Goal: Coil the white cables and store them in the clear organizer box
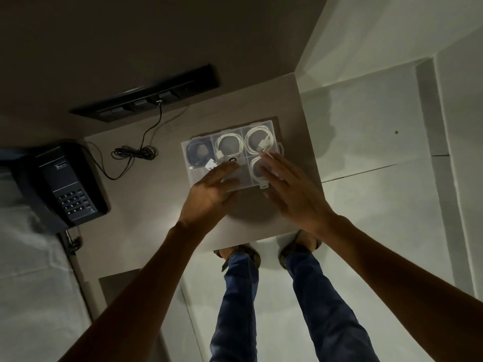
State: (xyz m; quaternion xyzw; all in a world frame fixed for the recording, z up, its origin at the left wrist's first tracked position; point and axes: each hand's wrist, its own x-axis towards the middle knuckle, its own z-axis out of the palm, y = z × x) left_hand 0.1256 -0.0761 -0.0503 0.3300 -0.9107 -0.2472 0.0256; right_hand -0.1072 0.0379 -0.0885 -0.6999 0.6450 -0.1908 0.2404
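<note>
The clear organizer box point(198, 178) lies on the beige table with its lid down. Coiled white cables sit in its compartments: one in the far middle point(229, 145), one in the far right point(258, 141), and one in the near right point(254, 171), partly hidden under my right hand. A dark coiled cable point(197, 152) fills the far left compartment. My left hand point(211, 192) rests flat on the box's near left part, fingers spread. My right hand point(285, 186) lies flat over the near right part, fingers apart. Neither hand holds anything.
A black desk phone point(65, 189) sits at the table's left. A thin black cord point(136, 152) runs from a dark wall socket strip point(146, 95) and bunches left of the box. The table's near edge point(235, 245) is above my feet.
</note>
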